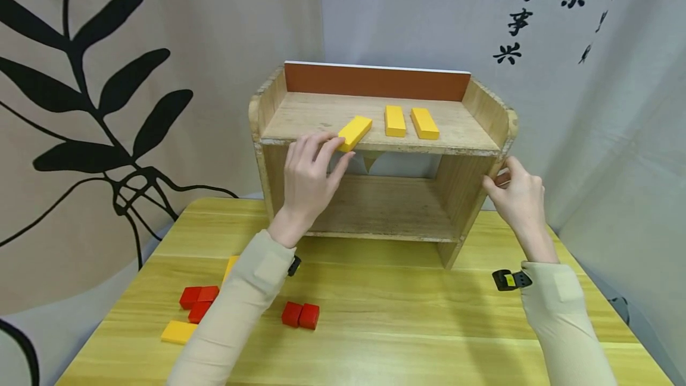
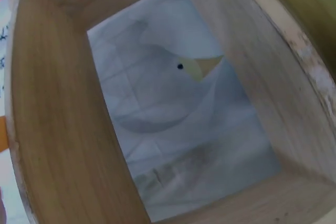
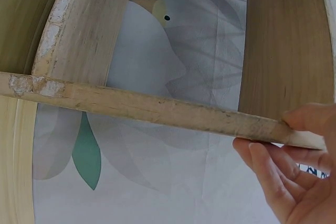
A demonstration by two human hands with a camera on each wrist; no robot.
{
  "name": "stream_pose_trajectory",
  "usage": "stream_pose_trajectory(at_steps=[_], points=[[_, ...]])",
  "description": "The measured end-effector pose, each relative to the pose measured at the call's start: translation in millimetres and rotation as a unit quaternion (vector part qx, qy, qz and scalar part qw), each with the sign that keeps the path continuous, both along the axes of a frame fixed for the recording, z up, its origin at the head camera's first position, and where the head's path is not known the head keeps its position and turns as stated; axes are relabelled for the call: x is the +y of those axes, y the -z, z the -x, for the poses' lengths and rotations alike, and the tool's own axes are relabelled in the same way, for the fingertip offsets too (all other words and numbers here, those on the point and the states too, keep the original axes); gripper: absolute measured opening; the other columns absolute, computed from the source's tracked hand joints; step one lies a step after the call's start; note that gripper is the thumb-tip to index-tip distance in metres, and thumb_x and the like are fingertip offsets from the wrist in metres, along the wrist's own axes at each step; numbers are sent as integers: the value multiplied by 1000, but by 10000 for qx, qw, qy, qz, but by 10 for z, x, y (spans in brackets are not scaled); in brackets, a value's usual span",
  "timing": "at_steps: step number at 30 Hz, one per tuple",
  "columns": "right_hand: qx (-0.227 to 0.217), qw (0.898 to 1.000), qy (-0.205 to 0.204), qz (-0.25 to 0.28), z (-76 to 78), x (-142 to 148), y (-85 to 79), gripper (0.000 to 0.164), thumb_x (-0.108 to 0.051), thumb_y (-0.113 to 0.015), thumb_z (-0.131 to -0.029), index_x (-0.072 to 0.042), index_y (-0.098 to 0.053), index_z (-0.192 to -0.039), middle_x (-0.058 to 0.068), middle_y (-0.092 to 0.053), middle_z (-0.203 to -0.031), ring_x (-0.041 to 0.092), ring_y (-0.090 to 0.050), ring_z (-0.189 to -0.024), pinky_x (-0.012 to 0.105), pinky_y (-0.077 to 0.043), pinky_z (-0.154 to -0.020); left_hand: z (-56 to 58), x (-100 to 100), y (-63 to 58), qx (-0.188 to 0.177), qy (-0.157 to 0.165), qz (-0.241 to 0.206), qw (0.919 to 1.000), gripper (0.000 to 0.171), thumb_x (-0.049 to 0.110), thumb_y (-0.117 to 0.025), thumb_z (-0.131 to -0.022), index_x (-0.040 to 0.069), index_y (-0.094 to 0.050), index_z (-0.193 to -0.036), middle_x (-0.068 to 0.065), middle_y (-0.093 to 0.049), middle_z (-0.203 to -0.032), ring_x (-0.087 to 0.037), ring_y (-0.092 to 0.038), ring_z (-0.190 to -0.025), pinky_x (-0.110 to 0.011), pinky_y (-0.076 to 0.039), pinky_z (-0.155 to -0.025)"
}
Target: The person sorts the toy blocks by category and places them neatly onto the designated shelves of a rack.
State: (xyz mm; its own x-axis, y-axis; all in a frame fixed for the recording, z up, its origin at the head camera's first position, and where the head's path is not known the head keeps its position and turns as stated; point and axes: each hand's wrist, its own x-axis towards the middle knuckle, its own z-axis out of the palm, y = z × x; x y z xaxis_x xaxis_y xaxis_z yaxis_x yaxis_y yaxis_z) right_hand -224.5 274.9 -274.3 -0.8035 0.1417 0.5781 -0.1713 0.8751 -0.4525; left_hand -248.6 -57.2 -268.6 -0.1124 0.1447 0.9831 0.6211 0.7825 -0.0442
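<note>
At the top front edge of the wooden shelf (image 1: pixel 391 207), I saw the left hand (image 1: pixel 313 174) pinching a yellow block (image 1: pixel 355 131); two other yellow blocks (image 1: pixel 395 121) sat nearer the shelf's right end, and the right hand (image 1: pixel 517 195) pinched its right side panel (image 1: pixel 465 183). This looked like placing; the next move seemed to need a straightening turn, then loosened fingers.

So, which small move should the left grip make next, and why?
Perhaps the left grip should turn the held yellow block straighter and ease it inward: it slants, with its near end at the front edge of the top shelf, while the two yellow blocks beside it point more nearly straight back.
</note>
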Motion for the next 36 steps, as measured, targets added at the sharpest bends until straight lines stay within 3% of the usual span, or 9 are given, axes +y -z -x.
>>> stream_pose_trajectory(at_steps=[6,12,21,36], points=[[-34,10000,36,9,-1,0,-3,24,-20,-59,-90,-2,-58,-106,25,-69,-84,40,-68,-76,45,-51,-56,1,10,-3,818,-66,529,9952,15,15,-72,-84,4,-70,-94,-9,-69,-93,-26,-63,-92,-36,-49,-76],[-30,10000,29,5,-8,-5,-8,25,-20,-60,-90,-1,-58,-106,26,-69,-84,40,-68,-76,44,-51,-56,-11,18,33,919,-324,897,9912,21,15,-70,-85,5,-71,-104,-8,-71,-100,-25,-64,-100,-39,-47,-82],[1,10000,7,2,-14,-16,-12,24,-19,-60,-90,-1,-58,-105,26,-69,-84,41,-68,-76,45,-51,-56,5,44,86,505,-750,1449,9853,41,19,-71,-83,4,-64,-121,-9,-67,-119,-24,-60,-115,-43,-45,-94],[81,10000,10,-6,-5,-17,3,24,-18,-60,-89,-1,-58,-105,26,-69,-84,41,-68,-77,50,-51,-61,-5,119,48,-576,-1141,2213,9668,53,34,-56,-94,6,-48,-138,-8,-53,-141,-23,-47,-133,-49,-36,-110]])
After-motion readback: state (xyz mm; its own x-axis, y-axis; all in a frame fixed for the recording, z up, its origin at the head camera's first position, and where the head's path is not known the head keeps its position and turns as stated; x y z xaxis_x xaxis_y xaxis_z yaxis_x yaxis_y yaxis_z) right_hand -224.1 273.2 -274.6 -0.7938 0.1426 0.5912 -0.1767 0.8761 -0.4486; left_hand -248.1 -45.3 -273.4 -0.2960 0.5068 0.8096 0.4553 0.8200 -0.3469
